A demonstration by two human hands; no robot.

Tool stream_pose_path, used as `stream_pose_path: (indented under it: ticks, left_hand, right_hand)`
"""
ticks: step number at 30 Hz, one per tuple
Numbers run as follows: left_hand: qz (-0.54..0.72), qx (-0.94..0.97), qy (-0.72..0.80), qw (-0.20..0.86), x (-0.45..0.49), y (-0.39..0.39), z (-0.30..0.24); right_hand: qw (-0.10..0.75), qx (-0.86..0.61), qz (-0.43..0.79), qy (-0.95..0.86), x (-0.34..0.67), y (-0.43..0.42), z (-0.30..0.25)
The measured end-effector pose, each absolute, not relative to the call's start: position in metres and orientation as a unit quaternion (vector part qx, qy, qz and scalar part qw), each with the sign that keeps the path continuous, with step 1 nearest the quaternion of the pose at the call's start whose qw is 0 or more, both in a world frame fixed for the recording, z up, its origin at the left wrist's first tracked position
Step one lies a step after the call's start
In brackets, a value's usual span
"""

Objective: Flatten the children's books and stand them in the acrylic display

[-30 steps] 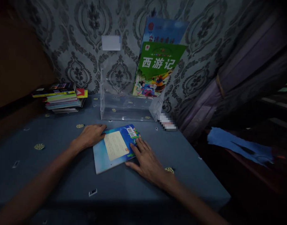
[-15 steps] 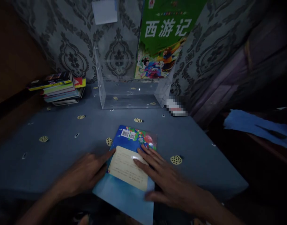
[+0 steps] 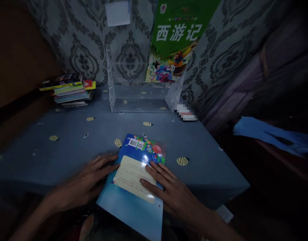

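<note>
A blue book [image 3: 133,209] lies with its back cover up over the table's near edge, its lower part jutting out toward me. A barcode and a cream text panel show on the cover. My right hand [image 3: 171,187] rests on the book's right side, its fingers stretched over the panel. At the left edge, my left hand [image 3: 98,175] has its fingers extended, the tips touching the cover's side; it is slightly blurred. Whether either thumb is under the book is hidden.
A clear acrylic rack [image 3: 138,105] stands at the back, holding a green book [image 3: 179,43]. A stack of books [image 3: 70,90] sits at the back left. Right of the rack lies a pixelated item [image 3: 186,113]. Blue cloth [image 3: 264,132] hangs beyond the table [image 3: 206,150].
My left hand has opened from a pointing finger to several extended fingers along the book's edge. My right hand's thumb has drawn in toward the book's right edge. The camera view has shifted slightly.
</note>
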State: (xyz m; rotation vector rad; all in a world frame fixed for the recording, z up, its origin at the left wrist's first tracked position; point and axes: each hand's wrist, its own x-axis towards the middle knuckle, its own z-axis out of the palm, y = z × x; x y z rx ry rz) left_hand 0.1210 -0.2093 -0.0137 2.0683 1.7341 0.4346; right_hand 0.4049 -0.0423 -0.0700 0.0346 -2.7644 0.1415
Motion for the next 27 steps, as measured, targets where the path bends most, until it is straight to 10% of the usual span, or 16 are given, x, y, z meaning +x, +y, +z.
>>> stream_pose_path:
  ticks: [27]
  left_hand:
    - [0.708,0.229,0.564,0.357,0.142,-0.016,-0.048]
  right_hand:
    - [0.504,-0.232,0.657,-0.510,0.282,0.088,-0.002]
